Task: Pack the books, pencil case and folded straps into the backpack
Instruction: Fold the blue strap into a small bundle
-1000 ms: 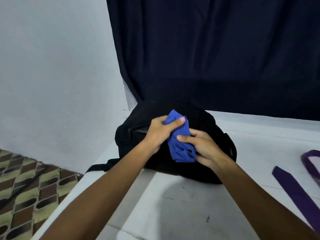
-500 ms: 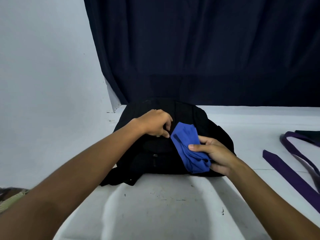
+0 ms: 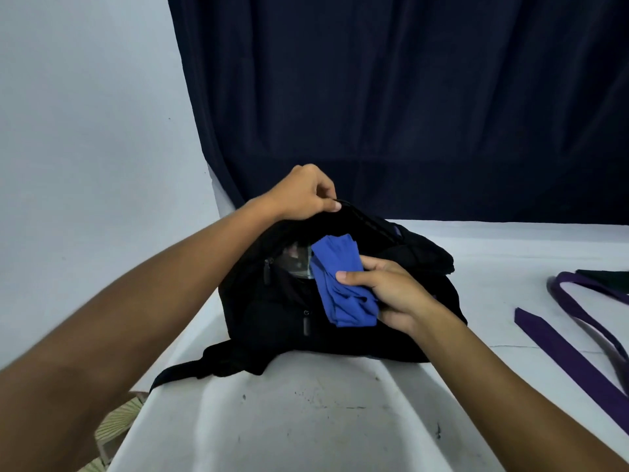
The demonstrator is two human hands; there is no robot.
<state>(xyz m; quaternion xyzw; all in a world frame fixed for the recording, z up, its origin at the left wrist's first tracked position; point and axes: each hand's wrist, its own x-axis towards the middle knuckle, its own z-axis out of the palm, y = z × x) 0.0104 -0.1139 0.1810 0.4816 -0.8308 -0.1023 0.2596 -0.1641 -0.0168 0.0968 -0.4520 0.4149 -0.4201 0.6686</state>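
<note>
Your left hand (image 3: 304,194): pinches the top edge of the black backpack (image 3: 340,321), lifting the flap so the opening gapes. Your right hand (image 3: 388,294): thumb and curled fingers grip a folded blue strap (image 3: 342,287), its upper end at the mouth of the bag, lower end over the front panel. Backpack: lying on the white table (image 3: 306,420), near the far left corner. Purple strap (image 3: 571,352): unfolded, flat on the table, well to the right. Dark curtain (image 3: 408,97): hanging behind.
</note>
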